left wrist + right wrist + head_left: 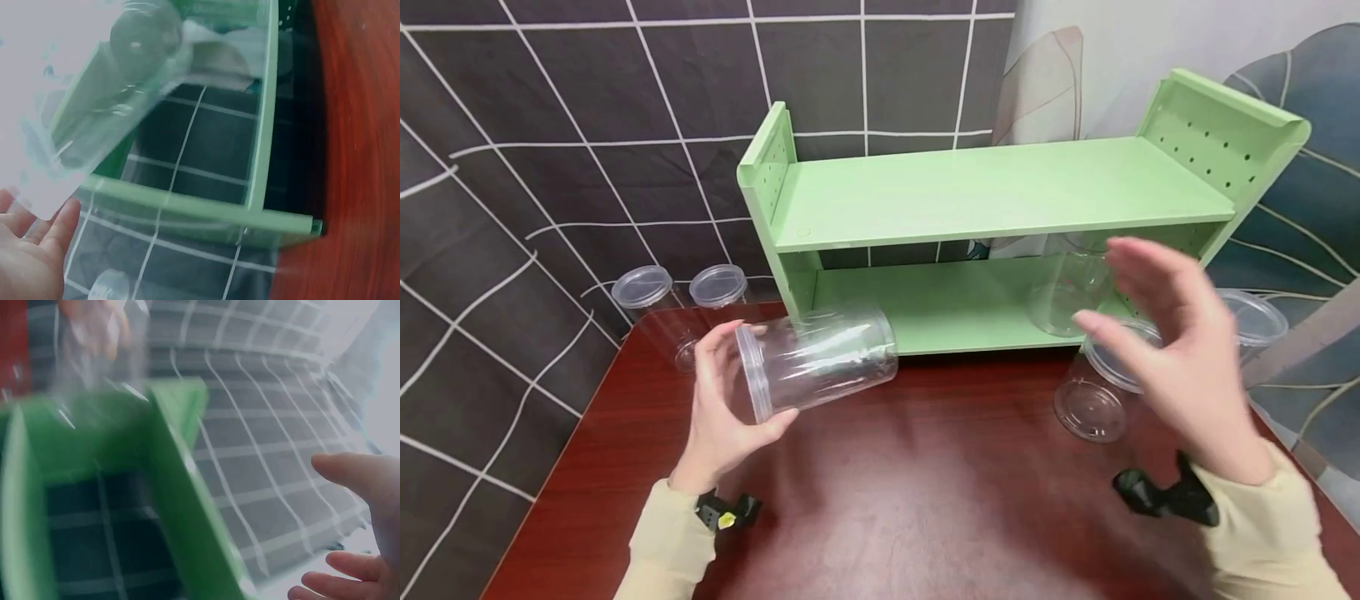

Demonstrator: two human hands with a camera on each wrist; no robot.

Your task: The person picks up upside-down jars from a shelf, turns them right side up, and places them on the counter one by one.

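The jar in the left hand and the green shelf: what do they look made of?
Jar: probably clear, glossy plastic; the shelf shows straight through it, with glints along its ribbed wall. Green shelf: matte pale-green painted board, possibly wood or composite; flat panels and peg holes, no visible grain.

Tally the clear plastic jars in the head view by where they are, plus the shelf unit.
Jar held in left hand: 1
Jars on table, left of shelf: 2
Jar on lower shelf: 1
Jars right of shelf: 2
Green shelf unit: 1
Total: 7
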